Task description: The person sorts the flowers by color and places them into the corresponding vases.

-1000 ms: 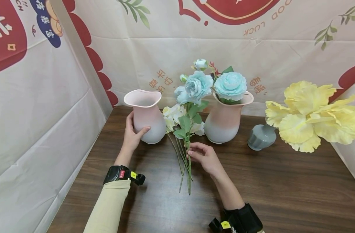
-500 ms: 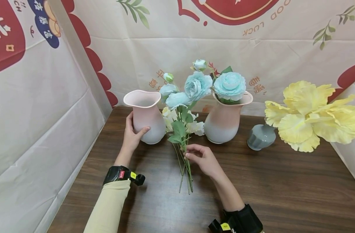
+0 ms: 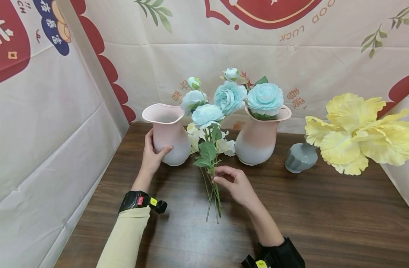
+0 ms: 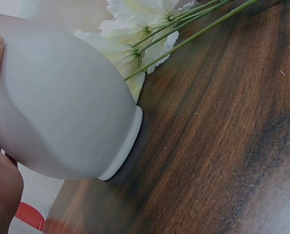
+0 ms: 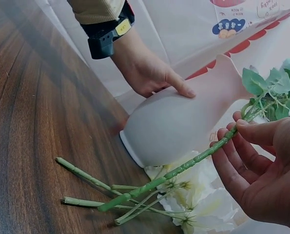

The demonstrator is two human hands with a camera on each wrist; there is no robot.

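Observation:
My left hand (image 3: 153, 156) grips the side of a pink-and-white vase (image 3: 172, 139) standing on the table at the left; its thumb lies against the wall in the right wrist view. Between thumb and fingers my right hand (image 3: 236, 182) pinches the green stem (image 5: 183, 168) of an artificial blue flower spray (image 3: 207, 115). Several blooms and a bud top that spray, upright to the right of the vase. Behind the stem, white flowers (image 3: 227, 147) lie on the table, their loose stems pointing towards me and crossing below the held stem.
A second pink-and-white vase (image 3: 256, 143) stands to the right, holding a blue flower (image 3: 265, 98). Further right, a small grey vase (image 3: 301, 159) stands beneath a big yellow flower (image 3: 348, 130). A printed cloth (image 3: 191, 56) hangs behind the wooden table (image 3: 325, 216).
The blue flower spray has turned in my right hand, its blooms and bud spreading to the left towards the vase rim. My left hand has stayed on the vase.

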